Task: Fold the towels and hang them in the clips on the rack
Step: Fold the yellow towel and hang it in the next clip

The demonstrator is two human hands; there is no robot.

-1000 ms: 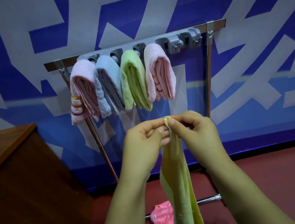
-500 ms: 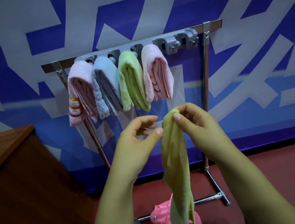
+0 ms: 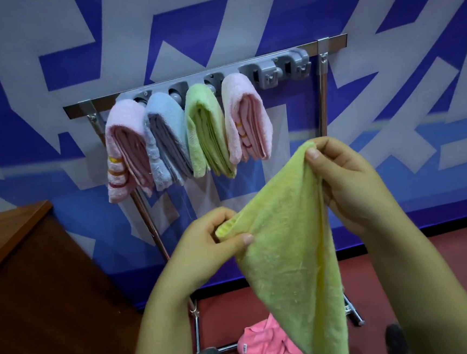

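hanging between left hand [image 3: 212, 239] and right hand [image 3: 348, 178] (both pinching): yellow towel [image 3: 287, 256].

Both forearms are bare to the frame edge, each hand [image 3: 204, 244] ungloved, without rings.

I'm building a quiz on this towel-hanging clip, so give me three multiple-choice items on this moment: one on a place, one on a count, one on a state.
1. Where is the bright pink towel?
A. in a clip
B. low down by the rack's foot
C. on the wooden surface

2. How many folded towels hang on the rack?
A. two
B. four
C. six

3. How is the yellow towel held?
A. pinched by both hands
B. by the right hand alone
C. clipped at one corner

Answers:
1 B, it lies crumpled below the held towel.
2 B, pink, blue, green, pink in a row.
3 A, the left hand pinches a lower corner and the right hand a higher one.
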